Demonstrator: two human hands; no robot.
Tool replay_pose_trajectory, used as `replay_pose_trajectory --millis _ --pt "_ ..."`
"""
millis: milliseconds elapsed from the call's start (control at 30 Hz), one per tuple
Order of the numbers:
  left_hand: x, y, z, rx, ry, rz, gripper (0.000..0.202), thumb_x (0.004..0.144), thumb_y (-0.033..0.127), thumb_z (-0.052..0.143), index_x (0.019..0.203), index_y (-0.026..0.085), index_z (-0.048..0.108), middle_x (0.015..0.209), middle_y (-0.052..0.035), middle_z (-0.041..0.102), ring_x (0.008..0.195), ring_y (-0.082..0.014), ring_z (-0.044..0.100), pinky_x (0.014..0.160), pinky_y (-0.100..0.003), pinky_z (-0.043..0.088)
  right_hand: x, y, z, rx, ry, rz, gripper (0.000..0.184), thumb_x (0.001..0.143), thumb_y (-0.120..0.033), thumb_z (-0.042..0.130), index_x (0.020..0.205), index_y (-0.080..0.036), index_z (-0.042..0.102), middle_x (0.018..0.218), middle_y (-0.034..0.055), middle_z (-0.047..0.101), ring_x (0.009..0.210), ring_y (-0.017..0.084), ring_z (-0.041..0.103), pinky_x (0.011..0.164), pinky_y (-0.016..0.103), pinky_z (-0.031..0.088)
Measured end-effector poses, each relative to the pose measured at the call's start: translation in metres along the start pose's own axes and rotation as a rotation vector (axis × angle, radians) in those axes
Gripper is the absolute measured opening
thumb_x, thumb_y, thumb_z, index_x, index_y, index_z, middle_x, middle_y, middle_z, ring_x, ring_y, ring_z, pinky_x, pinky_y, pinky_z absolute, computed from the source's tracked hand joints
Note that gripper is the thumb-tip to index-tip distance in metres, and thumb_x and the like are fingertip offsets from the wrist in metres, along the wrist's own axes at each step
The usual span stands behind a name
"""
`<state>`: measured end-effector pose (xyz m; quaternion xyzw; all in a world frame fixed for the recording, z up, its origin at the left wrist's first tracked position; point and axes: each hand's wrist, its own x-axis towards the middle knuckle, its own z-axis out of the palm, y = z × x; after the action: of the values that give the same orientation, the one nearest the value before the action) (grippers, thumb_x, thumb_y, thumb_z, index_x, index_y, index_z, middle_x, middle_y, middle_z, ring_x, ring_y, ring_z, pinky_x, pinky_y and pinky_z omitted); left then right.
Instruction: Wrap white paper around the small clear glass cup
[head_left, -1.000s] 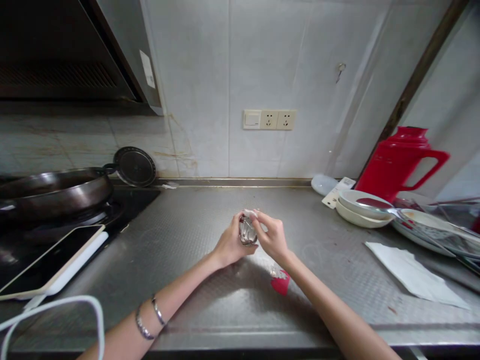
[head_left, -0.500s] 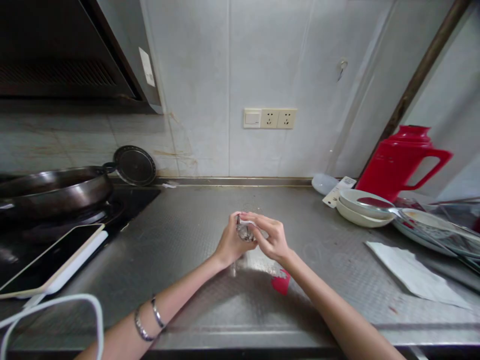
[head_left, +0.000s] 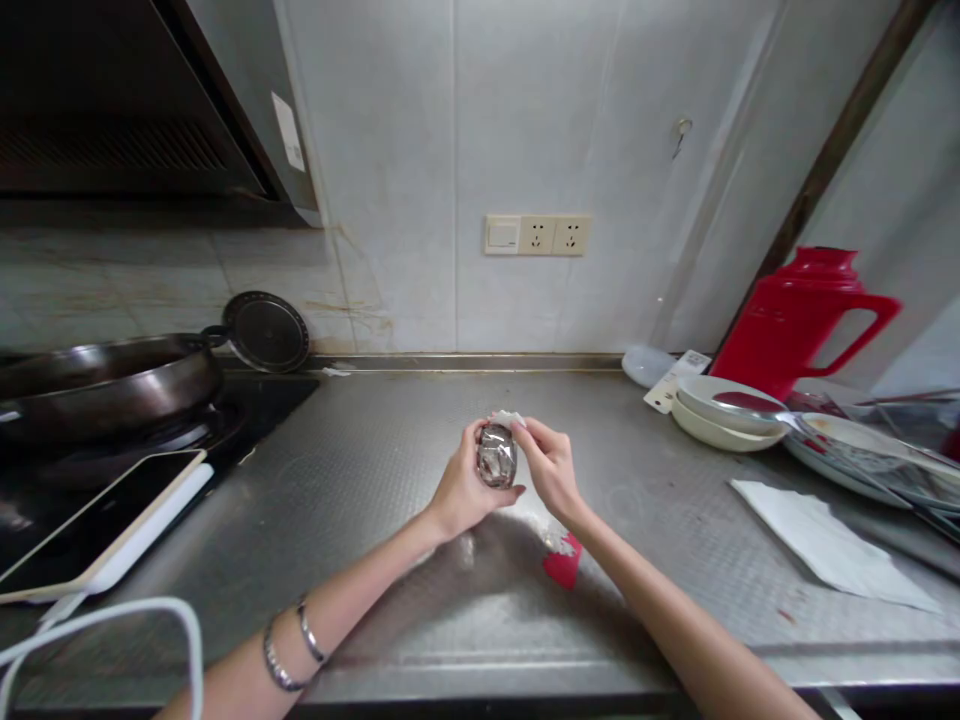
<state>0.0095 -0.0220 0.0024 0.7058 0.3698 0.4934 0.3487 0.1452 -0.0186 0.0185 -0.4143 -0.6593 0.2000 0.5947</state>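
Drawn back rightward since half a second ago, the right hand (head_left: 553,470) has uncovered more of the dark, glossy, egg-shaped object (head_left: 496,458), which sits between the two hands, above the dimpled grey metal countertop (head_left: 390,450). Curled around its left side and underside, the left hand (head_left: 456,492) grips it. At its top, the right thumb and fingers pinch a small, flat white scrap (head_left: 508,418). Nearer the body than both hands lies a torn red-and-silver piece (head_left: 562,568); well right of them, a folded white paper sheet (head_left: 829,545).
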Motion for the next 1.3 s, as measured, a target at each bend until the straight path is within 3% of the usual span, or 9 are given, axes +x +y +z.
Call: replay_pose_trajectory --millis 233,400,600,700,800,900,1000,1167,1300 --pt "0.007 -0.006 -0.001 -0.132 0.080 -0.127 0.072 0.056 0.024 0.080 0.115 0.020 0.039 0.103 -0.0060 0.063 0.089 -0.0185 0.063 0.074 -0.030 0.052 -0.005 0.003 -0.001 -0.080 -0.066 -0.346 0.030 0.091 -0.025 0.044 0.112 -0.023 0.066 0.116 0.0065 0.066 0.110 0.021 0.060 0.096 0.037 0.048" --pt "0.011 -0.005 -0.006 -0.227 0.072 -0.292 0.064 0.059 0.031 0.078 0.109 0.020 0.040 0.098 -0.0055 0.063 0.074 -0.0167 0.063 0.045 -0.020 0.048 -0.007 0.002 0.001 -0.143 -0.107 -0.500 0.034 0.090 -0.019 0.042 0.117 -0.023 0.062 0.119 0.0075 0.064 0.114 0.022 0.058 0.096 0.039 0.049" --pt "0.015 0.001 -0.012 -0.247 0.077 -0.333 0.067 0.056 0.039 0.080 0.106 0.020 0.041 0.093 -0.0051 0.062 0.071 -0.0164 0.062 0.042 -0.020 0.047 -0.006 0.000 -0.003 -0.234 -0.094 -0.583 0.034 0.088 -0.015 0.045 0.115 -0.027 0.063 0.108 0.0068 0.070 0.102 0.021 0.065 0.097 0.045 0.044" --pt "0.014 -0.003 -0.010 -0.169 0.077 -0.291 0.069 0.058 0.037 0.079 0.111 0.020 0.039 0.097 -0.0061 0.062 0.076 -0.0179 0.063 0.045 -0.021 0.048 0.000 -0.002 -0.007 -0.234 0.019 -0.525 0.029 0.089 -0.016 0.046 0.109 -0.027 0.065 0.105 0.0060 0.071 0.098 0.021 0.066 0.093 0.043 0.046" --pt "0.011 -0.010 -0.005 -0.015 0.120 -0.161 0.074 0.055 0.032 0.081 0.114 0.020 0.038 0.099 -0.0056 0.062 0.084 -0.0191 0.063 0.062 -0.028 0.052 0.005 -0.003 -0.009 -0.240 0.086 -0.486 0.029 0.090 -0.016 0.045 0.110 -0.026 0.064 0.108 0.0064 0.070 0.101 0.020 0.065 0.093 0.041 0.046" --pt "0.007 -0.013 -0.001 0.077 0.099 -0.058 0.075 0.054 0.027 0.081 0.115 0.021 0.037 0.102 -0.0059 0.063 0.089 -0.0205 0.063 0.075 -0.033 0.050 0.006 -0.001 -0.006 -0.294 -0.060 -0.543 0.031 0.091 -0.015 0.044 0.114 -0.025 0.062 0.112 0.0066 0.068 0.108 0.020 0.061 0.097 0.041 0.045" --pt "0.004 -0.011 0.001 0.122 0.067 -0.038 0.070 0.057 0.026 0.078 0.114 0.022 0.037 0.106 -0.0071 0.063 0.090 -0.0216 0.064 0.075 -0.033 0.050 0.004 0.000 -0.004 -0.330 -0.205 -0.617 0.034 0.089 -0.011 0.042 0.116 -0.022 0.059 0.115 0.0081 0.066 0.113 0.019 0.058 0.097 0.040 0.047" --pt "0.005 -0.015 0.000 0.204 0.053 -0.038 0.067 0.060 0.028 0.075 0.113 0.020 0.036 0.105 -0.0087 0.063 0.091 -0.0226 0.064 0.078 -0.035 0.049 0.000 0.002 -0.003 -0.360 -0.292 -0.747 0.035 0.086 -0.007 0.041 0.114 -0.017 0.059 0.116 0.0112 0.065 0.114 0.019 0.058 0.102 0.041 0.045" --pt "0.008 -0.024 -0.002 0.209 0.054 -0.061 0.074 0.059 0.026 0.075 0.119 0.018 0.033 0.105 -0.0092 0.064 0.093 -0.0226 0.063 0.083 -0.037 0.048 -0.003 -0.003 -0.002 -0.300 -0.298 -0.739 0.034 0.085 -0.008 0.043 0.112 -0.018 0.060 0.108 0.0097 0.069 0.107 0.020 0.062 0.096 0.042 0.049"
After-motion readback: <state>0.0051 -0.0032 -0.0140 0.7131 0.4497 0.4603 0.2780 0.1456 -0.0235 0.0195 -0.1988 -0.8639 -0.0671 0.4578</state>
